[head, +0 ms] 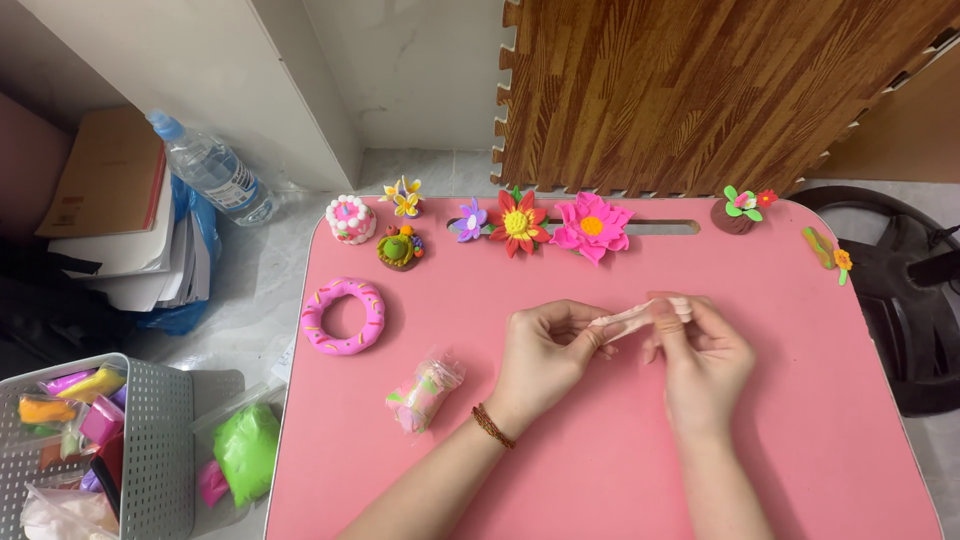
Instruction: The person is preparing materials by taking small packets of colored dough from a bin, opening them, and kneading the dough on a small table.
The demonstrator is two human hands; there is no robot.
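Grey basket (160,440) holds clay packs (85,400); hands stretch clay strip (635,318).

**Pink tabletop, clay stuff everywhere**

So the pink tabletop (600,470) has rounded corners and a slot near the back edge. Along that edge: a little white cake (351,218), yellow blossoms (404,197), a green-topped tart (400,248), a purple flower (469,221), a red flower (518,222), a magenta flower (592,226) and a brown pot (738,212). Left side has a pink donut ring (343,316), with a wrapped clay pack (424,394) nearer the front.
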